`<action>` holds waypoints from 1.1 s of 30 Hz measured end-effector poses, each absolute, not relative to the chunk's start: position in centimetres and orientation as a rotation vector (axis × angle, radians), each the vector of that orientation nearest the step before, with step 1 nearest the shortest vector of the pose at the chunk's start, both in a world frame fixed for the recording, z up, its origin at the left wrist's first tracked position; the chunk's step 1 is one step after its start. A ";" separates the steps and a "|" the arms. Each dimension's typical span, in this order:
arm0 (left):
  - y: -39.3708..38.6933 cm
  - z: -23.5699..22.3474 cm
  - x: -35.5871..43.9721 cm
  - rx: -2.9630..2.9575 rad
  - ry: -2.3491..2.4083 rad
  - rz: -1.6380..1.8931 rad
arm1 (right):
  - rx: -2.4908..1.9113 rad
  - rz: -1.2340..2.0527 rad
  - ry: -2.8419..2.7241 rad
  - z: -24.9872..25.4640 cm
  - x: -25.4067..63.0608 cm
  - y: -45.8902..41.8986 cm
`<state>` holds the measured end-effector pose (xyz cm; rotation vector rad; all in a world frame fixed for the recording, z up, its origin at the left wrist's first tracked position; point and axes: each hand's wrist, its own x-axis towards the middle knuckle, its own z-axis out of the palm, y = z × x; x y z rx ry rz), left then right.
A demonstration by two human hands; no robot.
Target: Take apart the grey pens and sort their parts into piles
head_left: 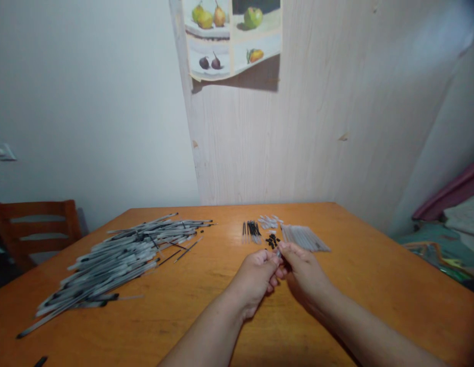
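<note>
My left hand and my right hand meet over the table, fingertips pinched together. Between them shows a bit of a small pale piece, mostly covered by the fingers, so its kind is unclear. Just beyond my fingers lies a cluster of small black plugs. Behind these are small clear caps, with a row of thin black-and-clear pen refills to the left. Clear pen barrels lie side by side to the right, close to my right hand.
A large heap of pens with dark ends spreads over the left of the wooden table. A few loose refills lie at its right edge. A wooden chair stands at left; fruit pictures hang on the wall.
</note>
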<state>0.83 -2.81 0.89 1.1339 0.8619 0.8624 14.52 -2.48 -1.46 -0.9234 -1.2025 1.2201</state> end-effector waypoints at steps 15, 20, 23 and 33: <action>-3.3 2.4 0.6 1.113 0.797 0.803 | -0.905 1.223 -1.223 -0.2 14.7 -3.2; -3.4 2.9 0.3 1.097 0.775 0.768 | -0.951 1.206 -1.206 -0.5 14.8 -3.2; -3.2 2.9 0.0 1.076 0.766 0.746 | -0.957 1.199 -1.193 -0.9 14.9 -2.9; -2.7 1.5 -0.2 1.004 0.709 0.754 | -1.008 1.182 -0.896 0.1 16.7 -1.8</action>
